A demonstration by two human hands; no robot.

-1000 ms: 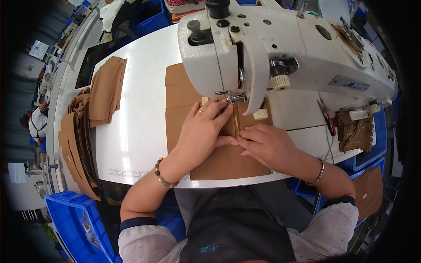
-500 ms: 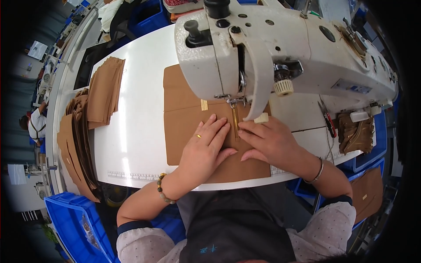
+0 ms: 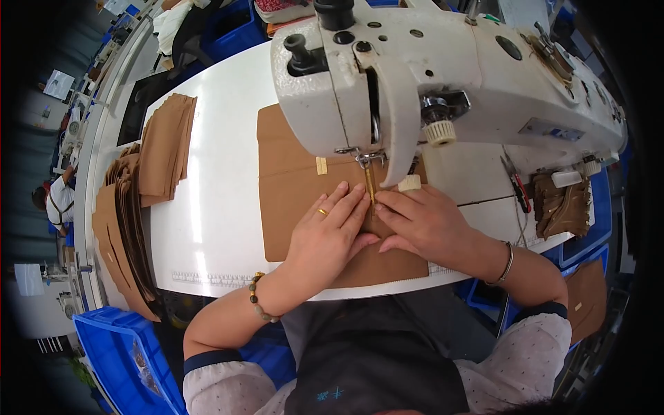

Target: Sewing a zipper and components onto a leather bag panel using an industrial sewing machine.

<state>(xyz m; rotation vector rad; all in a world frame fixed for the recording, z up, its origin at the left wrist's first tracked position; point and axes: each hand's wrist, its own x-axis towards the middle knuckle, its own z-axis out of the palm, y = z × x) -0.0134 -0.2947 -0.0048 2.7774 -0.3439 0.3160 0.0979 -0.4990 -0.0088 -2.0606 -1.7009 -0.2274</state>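
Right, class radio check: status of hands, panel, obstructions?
Left hand palm-down on brown panel. Right hand likewise, opposite side of yellowish strip. Sewing machine head overhangs panel's far part.

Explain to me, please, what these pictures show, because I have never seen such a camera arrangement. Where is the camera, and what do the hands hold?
A wide fisheye camera on the person's head looks down, so straight edges appear bent. The bare left hand and right hand rest on a brown sheet, on either side of a narrow yellowish strip. They seem to press, not grip. Above stands a white sewing machine. On the white table are also brown stacked pieces at left and a red-handled cutting tool at right.
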